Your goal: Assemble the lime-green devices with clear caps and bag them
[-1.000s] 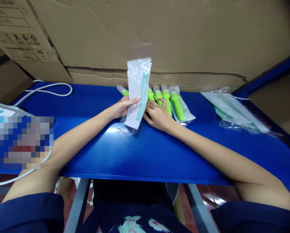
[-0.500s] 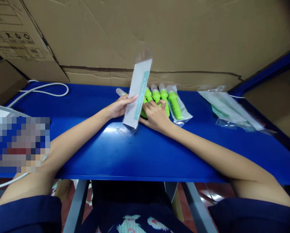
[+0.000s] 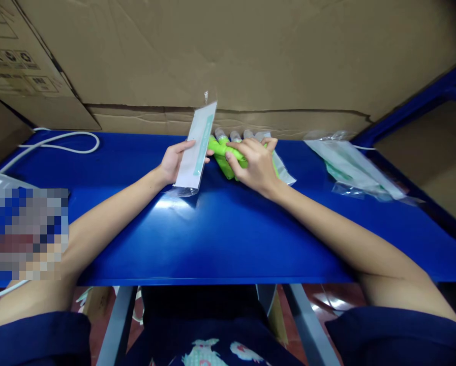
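Packet (image 3: 194,155), a clear plastic sleeve around a white card with a green strip, stands tilted above the desk (image 3: 220,239) in the left grip (image 3: 171,163). That bare hand is closed on the packet's long edge, thumb on the front face, fingertips showing behind its other side. It looks light and fairly flat, stiffened by the card, though the loose film at both ends would be floppy and probably slick; the card's edges are the firm place to take hold, with a light pinch to avoid creasing.

Just beside it, a green tube (image 3: 221,148) lies crosswise over its neighbours, one end close to the left fingertips; whether they touch it I cannot tell. The right grip (image 3: 259,165) has the tube pinched, thumb on the near side and fingers over the top, the outer fingers lifted and bent. The tube appears light, soft and ribbed, so it should hold well around the body.

Under and behind that hand lie more green tubes (image 3: 223,166) with clear caps (image 3: 235,136), partly hidden. A plastic bag (image 3: 287,174) shows at their right. Farther right are flat packets (image 3: 365,170), well apart; at far left a white cable (image 3: 75,148) loops. Cardboard (image 3: 228,56) walls the back.
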The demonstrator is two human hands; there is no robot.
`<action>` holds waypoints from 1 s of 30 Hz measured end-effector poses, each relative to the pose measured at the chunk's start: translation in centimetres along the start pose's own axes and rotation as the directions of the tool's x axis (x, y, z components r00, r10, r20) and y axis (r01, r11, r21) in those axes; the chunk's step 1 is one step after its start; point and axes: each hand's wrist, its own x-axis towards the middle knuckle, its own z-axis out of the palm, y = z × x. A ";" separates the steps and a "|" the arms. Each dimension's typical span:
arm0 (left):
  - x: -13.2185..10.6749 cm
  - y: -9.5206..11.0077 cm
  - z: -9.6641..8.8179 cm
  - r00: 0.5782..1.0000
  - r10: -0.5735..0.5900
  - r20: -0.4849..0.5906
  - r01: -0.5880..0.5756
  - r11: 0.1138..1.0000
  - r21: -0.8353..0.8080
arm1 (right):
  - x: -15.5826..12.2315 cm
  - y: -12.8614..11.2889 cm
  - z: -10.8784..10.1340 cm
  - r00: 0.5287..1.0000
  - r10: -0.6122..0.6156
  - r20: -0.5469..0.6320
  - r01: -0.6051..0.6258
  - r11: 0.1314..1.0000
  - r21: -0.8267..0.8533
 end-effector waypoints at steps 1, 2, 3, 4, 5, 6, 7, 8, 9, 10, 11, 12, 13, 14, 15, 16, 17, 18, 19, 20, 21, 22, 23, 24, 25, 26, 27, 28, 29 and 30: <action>0.0 0.1 -0.1 1.000 0.010 -0.005 -0.010 1.000 0.000 | 0.2 0.4 0.0 1.000 0.019 -0.023 -0.019 1.000 0.017; -0.1 0.2 -0.2 1.000 0.024 -0.008 -0.024 1.000 0.004 | 0.4 0.8 -0.1 0.998 0.040 -0.046 -0.038 0.998 0.040; -0.1 0.2 -0.3 0.999 0.040 -0.012 -0.040 0.999 0.012 | 0.6 1.2 -0.2 0.996 0.062 -0.067 -0.057 0.996 0.067; -0.1 0.3 -0.4 0.998 0.055 -0.017 -0.054 0.998 0.030 | 0.8 1.5 -0.3 0.993 0.085 -0.088 -0.076 0.992 0.100; -0.1 0.3 -0.5 0.998 0.064 -0.022 -0.063 0.997 0.054 | 1.0 1.8 -0.4 0.988 0.109 -0.110 -0.093 0.986 0.142; 0.0 0.3 -0.7 0.997 0.076 -0.030 -0.074 0.994 0.079 | 1.1 2.1 -0.5 0.982 0.135 -0.133 -0.108 0.975 0.193; 0.0 0.3 -0.7 0.995 0.092 -0.040 -0.088 0.991 0.101 | 1.3 2.3 -0.6 0.974 0.164 -0.159 -0.121 0.960 0.253; 0.1 0.2 -0.7 0.992 0.112 -0.049 -0.106 0.988 0.115 | 1.5 2.6 -0.7 0.963 0.195 -0.184 -0.129 0.939 0.318; 0.1 0.1 -0.7 0.989 0.135 -0.058 -0.127 0.985 0.120 | 1.8 3.0 -0.7 0.950 0.228 -0.213 -0.132 0.912 0.389; 0.2 0.0 -0.7 0.986 0.156 -0.065 -0.148 0.982 0.120 | 2.0 3.5 -0.7 0.935 0.261 -0.240 -0.127 0.879 0.460; 0.3 -0.1 -0.6 0.982 0.173 -0.071 -0.164 0.979 0.119 | 2.3 4.0 -0.7 0.920 0.293 -0.261 -0.120 0.844 0.523; 0.3 -0.2 -0.6 0.981 0.179 -0.069 -0.169 0.978 0.122 | 2.7 4.6 -0.7 0.905 0.322 -0.277 -0.112 0.810 0.575; 0.4 -0.3 -0.6 0.982 0.177 -0.062 -0.167 0.977 0.131 | 3.0 5.2 -0.7 0.892 0.348 -0.287 -0.106 0.780 0.617; 0.4 -0.3 -0.6 0.983 0.175 -0.052 -0.167 0.976 0.140 | 3.3 5.8 -0.7 0.883 0.370 -0.289 -0.104 0.755 0.648; 0.4 -0.4 -0.6 0.984 0.176 -0.040 -0.168 0.975 0.148 | 3.6 6.5 -0.8 0.874 0.392 -0.287 -0.107 0.732 0.673; 0.4 -0.5 -0.6 0.984 0.176 -0.028 -0.170 0.974 0.152 | 3.9 7.2 -0.8 0.868 0.411 -0.278 -0.115 0.712 0.693; 0.4 -0.5 -0.7 0.984 0.177 -0.017 -0.172 0.973 0.154 | 4.1 7.8 -0.7 0.864 0.430 -0.263 -0.128 0.691 0.711; 0.4 -0.6 -0.7 0.984 0.177 -0.008 -0.174 0.973 0.154 | 4.3 8.5 -0.6 0.862 0.448 -0.237 -0.147 0.669 0.728; 0.4 -0.6 -0.8 0.984 0.178 0.000 -0.176 0.972 0.153 | 4.4 9.1 -0.3 0.863 0.462 -0.203 -0.174 0.650 0.740; 0.4 -0.6 -0.8 0.984 0.177 0.008 -0.176 0.972 0.154 | 4.5 9.8 0.1 0.865 0.475 -0.163 -0.207 0.633 0.746; 0.4 -0.6 -0.8 0.984 0.177 0.013 -0.177 0.972 0.157 | 4.5 10.5 0.6 0.866 0.486 -0.119 -0.243 0.617 0.749; 0.4 -0.7 -0.8 0.984 0.178 0.013 -0.178 0.971 0.162 | 4.4 11.1 1.2 0.864 0.497 -0.081 -0.276 0.602 0.749; 0.4 -0.7 -0.8 0.984 0.178 0.009 -0.177 0.969 0.170 | 4.4 11.7 1.9 0.860 0.509 -0.047 -0.306 0.586 0.750; 0.4 -0.7 -0.8 0.984 0.177 0.002 -0.174 0.968 0.179 | 4.3 12.2 2.5 0.854 0.520 -0.020 -0.329 0.571 0.752; 0.4 -0.6 -0.8 0.985 0.172 -0.003 -0.169 0.967 0.189 | 4.2 12.6 2.9 0.850 0.526 -0.003 -0.343 0.558 0.755; 0.4 -0.6 -0.8 0.986 0.167 -0.006 -0.163 0.967 0.198 | 4.2 12.9 3.3 0.848 0.530 0.009 -0.350 0.548 0.759; 0.4 -0.6 -0.8 0.987 0.162 -0.007 -0.157 0.966 0.205 | 4.2 13.0 3.4 0.845 0.534 0.015 -0.355 0.540 0.763; 0.4 -0.6 -0.8 0.988 0.157 -0.006 -0.152 0.966 0.211 | 4.2 13.0 3.4 0.839 0.543 0.021 -0.364 0.533 0.764; 0.4 -0.6 -0.8 0.988 0.151 -0.005 -0.147 0.965 0.217 | 4.2 12.9 3.2 0.829 0.558 0.033 -0.383 0.525 0.760; 0.4 -0.5 -0.7 0.990 0.143 -0.002 -0.139 0.965 0.223 | 4.3 12.8 2.9 0.812 0.581 0.059 -0.421 0.512 0.749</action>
